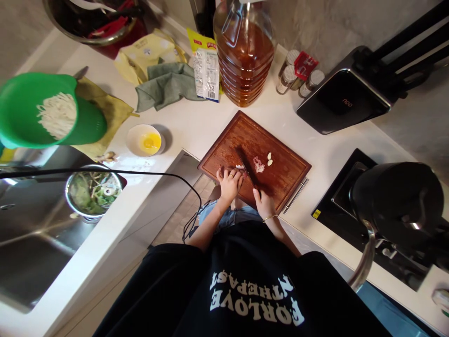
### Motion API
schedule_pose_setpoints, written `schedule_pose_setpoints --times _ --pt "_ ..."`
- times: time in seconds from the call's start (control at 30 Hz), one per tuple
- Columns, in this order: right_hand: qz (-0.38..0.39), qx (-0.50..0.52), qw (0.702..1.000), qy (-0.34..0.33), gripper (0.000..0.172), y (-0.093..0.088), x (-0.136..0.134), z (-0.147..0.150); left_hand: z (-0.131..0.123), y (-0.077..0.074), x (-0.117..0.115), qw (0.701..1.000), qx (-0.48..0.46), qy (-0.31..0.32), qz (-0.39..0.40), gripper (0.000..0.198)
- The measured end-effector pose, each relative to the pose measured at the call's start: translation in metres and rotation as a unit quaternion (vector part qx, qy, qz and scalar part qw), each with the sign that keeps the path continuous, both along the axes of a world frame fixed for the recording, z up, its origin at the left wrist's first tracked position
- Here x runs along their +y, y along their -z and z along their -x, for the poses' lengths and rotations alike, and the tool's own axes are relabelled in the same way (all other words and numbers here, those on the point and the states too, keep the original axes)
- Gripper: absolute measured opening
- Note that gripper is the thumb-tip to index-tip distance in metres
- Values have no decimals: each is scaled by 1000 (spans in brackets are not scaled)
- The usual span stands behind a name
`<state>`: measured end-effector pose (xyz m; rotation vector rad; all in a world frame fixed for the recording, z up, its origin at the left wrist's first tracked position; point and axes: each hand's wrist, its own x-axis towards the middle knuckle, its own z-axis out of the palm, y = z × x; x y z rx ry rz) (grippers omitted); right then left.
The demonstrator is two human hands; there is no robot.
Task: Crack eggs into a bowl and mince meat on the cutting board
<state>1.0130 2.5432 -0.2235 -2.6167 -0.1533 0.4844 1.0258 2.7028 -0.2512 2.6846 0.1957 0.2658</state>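
Fingers (257, 193) closed round a knife (249, 164) over the board (224, 140)

At the board's near edge, the right hand (265, 204) has its fingers wrapped on the knife handle, the blade slanting away to the left over the wood. On its left, the left hand (229, 184) keeps its fingers bent and close together, the tips down on the board beside the blade, at a pinkish piece (241, 168); they partly cover it, so I cannot tell how firmly they clamp it. Right of the blade, near the board's middle, lies a little heap of chopped bits (258, 164), and just past that, two peeled cloves (269, 159).

Left of the board stands a bowl (132, 140) with egg yolk (151, 141) in it. Right of the board, a black pot (396, 201) sits on the hob (336, 206). Well to the board's left, the sink (35, 262) holds a steel bowl (71, 197) of greens (89, 189).

Beyond the board's far corner stands a big bottle (245, 63) of amber liquid. Jars (288, 79) and a knife block (345, 98) are beyond the board to the right; a packet (206, 77) and a green cloth (168, 84) are beyond it to the left. Farther left of the board are a green basket (24, 107) of white strips (58, 114) and, farthest back, a red pot (101, 40).
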Motion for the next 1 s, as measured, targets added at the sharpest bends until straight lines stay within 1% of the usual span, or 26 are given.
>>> schedule_pose_setpoints --times 0.1,0.2,0.33,0.43,0.53,0.6,0.7,0.77,0.9,1.0 --pt "-24 1 1000 15 59 2 -20 7 0 0 -1 1000 2 -10 7 20" --pt "-31 -3 999 39 63 3 -37 11 0 0 0 1000 4 -9 24 20" --pt "-34 5 998 58 66 2 -44 9 0 0 -1 1000 4 -4 20 21" --pt "-40 11 998 40 64 2 -40 8 0 -1 -2 1000 0 -4 14 20" --pt "-32 -3 999 2 58 -1 -33 9 -1 -2 -3 1000 2 -7 9 20" --pt "4 -4 1000 -10 55 -4 -27 8 -1 -3 -3 1000 4 -8 8 21" --pt "77 7 997 -17 56 -8 -15 3 -2 -4 -3 1000 5 1 7 21" --pt "99 4 995 -30 56 -9 -5 -3 -2 -5 -3 1000 9 13 4 22" --pt "102 -5 994 -39 56 -8 8 -16 -3 -5 -2 1000 9 17 -10 22" --pt "82 8 996 -29 56 -9 0 -14 -3 -5 -2 1000 5 -2 -20 21"
